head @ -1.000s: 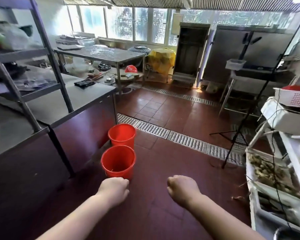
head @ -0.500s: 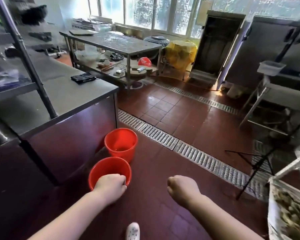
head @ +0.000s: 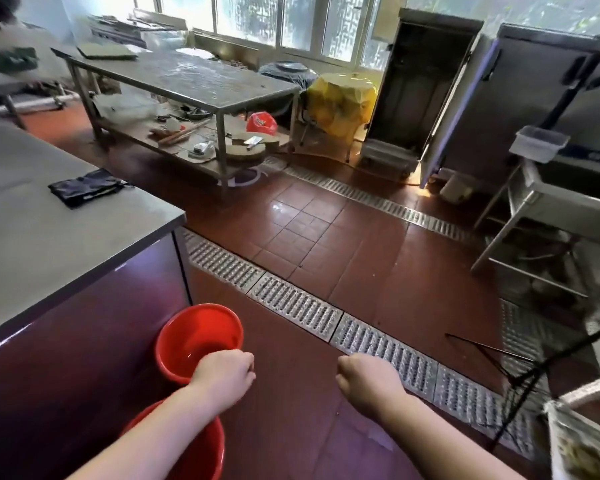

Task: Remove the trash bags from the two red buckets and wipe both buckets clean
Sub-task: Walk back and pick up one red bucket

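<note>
Two red buckets on the tiled floor, hard against the steel counter's front at lower left: far bucket (head: 199,341) upright, mouth open to the camera; near bucket (head: 187,445) just this side of it, half hidden under the forearm. Left hand (head: 222,375) closed in a fist over the far bucket's near rim, gripping nothing visible. Right hand (head: 368,379) likewise fisted and empty, well apart over bare floor. Left plainly nearer both. No bag clearly discernible inside. Probably a downward reach next.
</note>
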`<state>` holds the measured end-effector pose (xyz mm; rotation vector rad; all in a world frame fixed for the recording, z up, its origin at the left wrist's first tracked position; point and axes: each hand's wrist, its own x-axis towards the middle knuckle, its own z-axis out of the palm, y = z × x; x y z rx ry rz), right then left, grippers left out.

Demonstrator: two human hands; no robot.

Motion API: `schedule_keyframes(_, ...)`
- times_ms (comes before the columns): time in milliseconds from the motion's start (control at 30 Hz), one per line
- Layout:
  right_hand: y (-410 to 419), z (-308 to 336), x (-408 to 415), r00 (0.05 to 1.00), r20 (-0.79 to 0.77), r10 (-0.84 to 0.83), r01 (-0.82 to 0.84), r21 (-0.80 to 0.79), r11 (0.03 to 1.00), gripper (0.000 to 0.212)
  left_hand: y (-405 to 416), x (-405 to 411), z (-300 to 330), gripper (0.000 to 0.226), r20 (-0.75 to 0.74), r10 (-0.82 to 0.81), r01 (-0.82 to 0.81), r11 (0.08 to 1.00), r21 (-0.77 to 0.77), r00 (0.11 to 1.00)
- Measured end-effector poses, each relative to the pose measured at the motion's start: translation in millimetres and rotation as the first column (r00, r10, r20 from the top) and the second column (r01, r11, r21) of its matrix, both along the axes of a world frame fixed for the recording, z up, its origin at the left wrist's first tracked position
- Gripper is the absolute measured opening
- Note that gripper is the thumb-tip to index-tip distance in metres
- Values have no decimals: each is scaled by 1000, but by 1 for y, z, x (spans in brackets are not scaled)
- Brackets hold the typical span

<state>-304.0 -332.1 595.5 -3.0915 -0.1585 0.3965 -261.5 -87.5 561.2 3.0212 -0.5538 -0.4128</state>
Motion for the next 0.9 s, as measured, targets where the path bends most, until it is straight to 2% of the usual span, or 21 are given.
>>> schedule_keyframes(200, -44, -27, 150, 996, -37, 76, -75, 25, 997, 24, -31, 118, -27, 26, -22, 123, -123, 992, 9, 992)
schedule_keyframes(333, -67, -32, 251, 978, -97, 185, -185, 1, 983, 25, -46, 182, -34, 26, -50, 287, -288, 958, -12, 957)
schedule_keyframes(433, -69, -30, 325, 944, -134, 303, -308, -18, 951, 18, -52, 222, -37, 26, -53, 408, -410, 911, -39, 911)
schedule_keyframes(667, -11, -40, 452, 862, -214, 460, -471, 0, 882, 18, -32, 266, -60, 25, -191, 630, -644, 765, -13, 753)
schedule_keyframes(900, 72, -61, 548, 774, -231, 589, -604, 9, 797, 24, 27, 332, -92, 26, -195, 777, -796, 605, -32, 599)
